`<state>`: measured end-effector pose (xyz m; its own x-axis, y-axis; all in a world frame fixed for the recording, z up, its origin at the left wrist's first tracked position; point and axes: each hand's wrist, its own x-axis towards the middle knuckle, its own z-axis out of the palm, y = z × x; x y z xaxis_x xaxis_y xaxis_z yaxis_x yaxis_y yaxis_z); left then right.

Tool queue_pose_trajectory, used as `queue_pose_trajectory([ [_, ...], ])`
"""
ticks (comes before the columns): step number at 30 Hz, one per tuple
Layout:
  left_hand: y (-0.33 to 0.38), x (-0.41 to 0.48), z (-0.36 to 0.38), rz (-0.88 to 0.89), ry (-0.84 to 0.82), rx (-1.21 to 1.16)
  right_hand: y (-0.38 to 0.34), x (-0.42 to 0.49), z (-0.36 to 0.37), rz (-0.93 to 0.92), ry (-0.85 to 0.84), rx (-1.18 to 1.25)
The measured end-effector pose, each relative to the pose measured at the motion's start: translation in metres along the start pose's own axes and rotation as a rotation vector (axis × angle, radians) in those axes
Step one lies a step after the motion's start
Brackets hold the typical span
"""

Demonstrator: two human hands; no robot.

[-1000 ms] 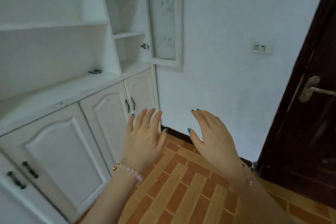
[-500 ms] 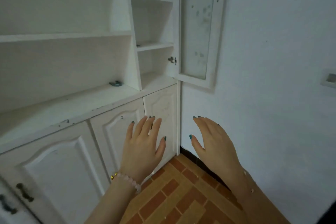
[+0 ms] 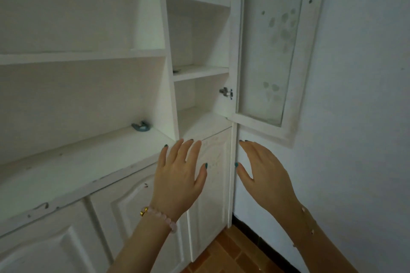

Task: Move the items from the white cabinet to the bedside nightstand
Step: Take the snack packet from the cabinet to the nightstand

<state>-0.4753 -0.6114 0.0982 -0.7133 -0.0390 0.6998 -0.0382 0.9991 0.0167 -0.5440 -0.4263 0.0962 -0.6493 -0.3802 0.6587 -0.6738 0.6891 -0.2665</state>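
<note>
Closer to the white cabinet (image 3: 124, 217) now, the left hand (image 3: 179, 175) and right hand (image 3: 264, 175) hover empty, fingers apart, while the small blue-grey item (image 3: 141, 127) lies on the shelf (image 3: 88, 153), up and left of the nearer left hand.

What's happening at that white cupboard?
A person stands at the cabinet with the left hand and right hand raised in front of it, fingers straight, holding nothing. A small bluish thing lies on the wide shelf, and a small dark thing sits on a narrow shelf higher up. The glass door stands open. Nothing is picked up yet.
</note>
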Motion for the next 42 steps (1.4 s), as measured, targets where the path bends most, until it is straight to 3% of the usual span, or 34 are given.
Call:
queue_pose_trajectory([
  [15, -0.095, 0.138, 0.104, -0.042, 0.018, 0.103, 0.041, 0.198, 0.119, -0.132, 0.021, 0.079],
  [23, -0.113, 0.186, 0.132, -0.155, 0.022, 0.239, 0.070, 0.326, 0.152, -0.212, -0.057, 0.357],
  [30, -0.111, 0.238, 0.150, -0.241, -0.002, 0.379, 0.079, 0.479, 0.176, 0.016, -0.336, 0.863],
  [34, -0.108, 0.251, 0.156, -0.277, 0.026, 0.446, 0.075, 0.544, 0.189, 0.320, -0.729, 1.160],
  [37, -0.104, 0.253, 0.157, -0.302, 0.040, 0.492, 0.073, 0.572, 0.198, 0.416, -0.929, 1.224],
  [42, -0.096, 0.248, 0.154, -0.348, 0.033, 0.532, 0.065, 0.589, 0.215, 0.423, -0.999, 1.193],
])
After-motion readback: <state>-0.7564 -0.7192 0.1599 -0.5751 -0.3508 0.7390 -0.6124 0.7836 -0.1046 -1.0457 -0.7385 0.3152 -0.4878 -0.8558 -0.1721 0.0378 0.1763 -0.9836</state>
